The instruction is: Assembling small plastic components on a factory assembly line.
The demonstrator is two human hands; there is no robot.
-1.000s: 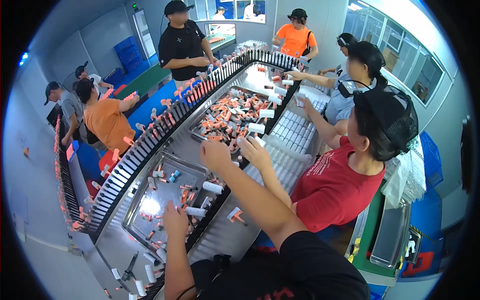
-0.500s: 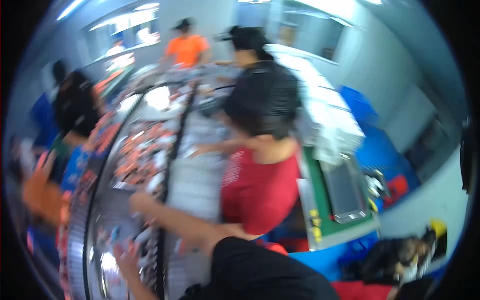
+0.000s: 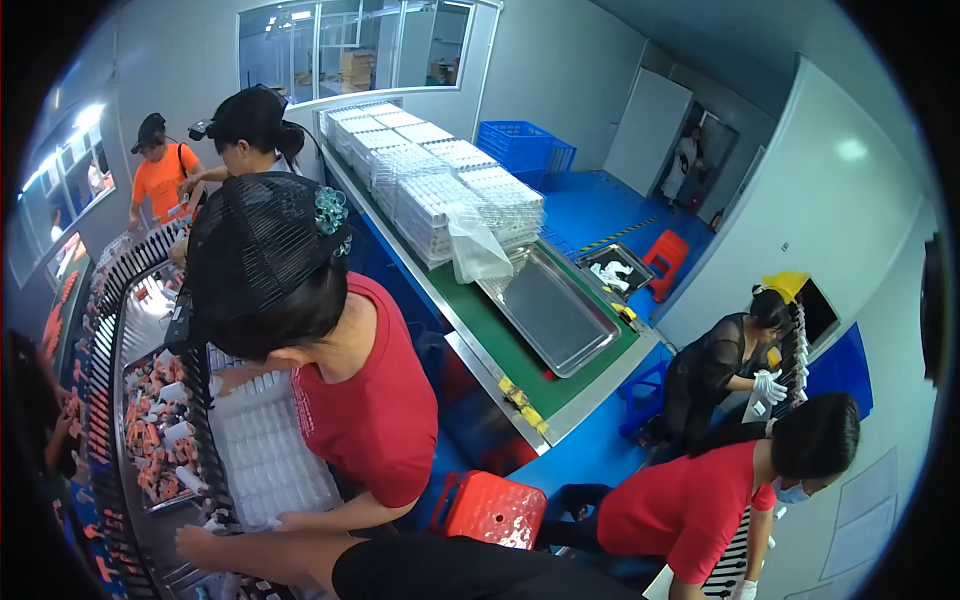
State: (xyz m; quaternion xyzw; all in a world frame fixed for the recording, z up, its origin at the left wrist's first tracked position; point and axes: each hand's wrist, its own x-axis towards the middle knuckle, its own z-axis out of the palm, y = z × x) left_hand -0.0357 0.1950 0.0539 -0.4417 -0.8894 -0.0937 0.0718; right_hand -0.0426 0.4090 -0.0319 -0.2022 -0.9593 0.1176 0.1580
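Observation:
My right arm reaches in from the lower edge in a black sleeve. My right hand (image 3: 203, 546) is over the near end of the line, its fingers curled together. A small whitish piece shows at its upper side; I cannot make out what the fingers hold, if anything. Just beyond lies a metal tray (image 3: 125, 350) heaped with small orange, black and white parts (image 3: 160, 425). Right of it, a clear plastic blister tray (image 3: 270, 460) lies before a co-worker in red (image 3: 365, 400), whose hand touches its near edge. My left hand is not visible.
Rows of black holders (image 3: 95, 400) edge the line. A red stool (image 3: 495, 510) stands close on my right. Behind it, a green-topped bench (image 3: 450, 300) bears stacked plastic trays (image 3: 430, 190) and a metal tray (image 3: 550, 310). Other people work at right and far left.
The view has swung to the right and become sharp. My left hand has gone out of view. My right hand now appears lower, beside the near end of the parts tray.

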